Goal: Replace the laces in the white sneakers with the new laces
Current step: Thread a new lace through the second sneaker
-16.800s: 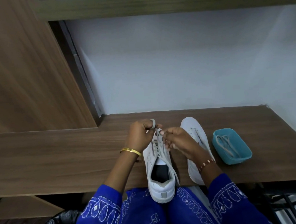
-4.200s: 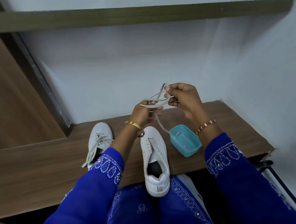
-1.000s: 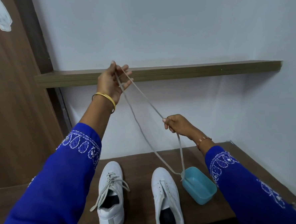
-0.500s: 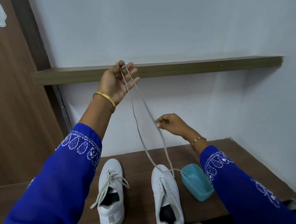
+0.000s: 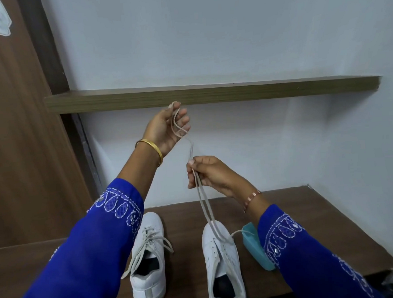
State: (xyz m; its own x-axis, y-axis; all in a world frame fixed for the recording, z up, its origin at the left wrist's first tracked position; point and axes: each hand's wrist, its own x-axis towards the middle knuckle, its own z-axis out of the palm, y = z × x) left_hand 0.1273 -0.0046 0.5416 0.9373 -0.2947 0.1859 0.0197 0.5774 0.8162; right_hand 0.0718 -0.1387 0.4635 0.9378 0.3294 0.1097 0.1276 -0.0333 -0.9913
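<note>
Above the wooden bench, between our two raised hands, hangs the new lace. Half a second ago our left hand was higher and spread, with the lace draped over it and falling in a wide loop; now it has dropped lower and nearer, its fingers loosely curled round the folded middle of the lace. Our right hand has closed its thumb and fingers on both strands just below, where before it only reached toward them. The two strands are gathered side by side, which suggests we are evening the ends before threading.

The lace runs nearly upright, its long axis from the fold at top down to the unlaced sneaker on the right, where the strands touch the toe. One end curves right to the teal tray; whether it lies inside we cannot quite tell, since our right sleeve covers much of it.

That sneaker lies toe away from us, heel near, its eyelets bare. The laced sneaker to its left points the same way, its lace loose and untied. So threading has yet to begin on the right shoe.
</note>
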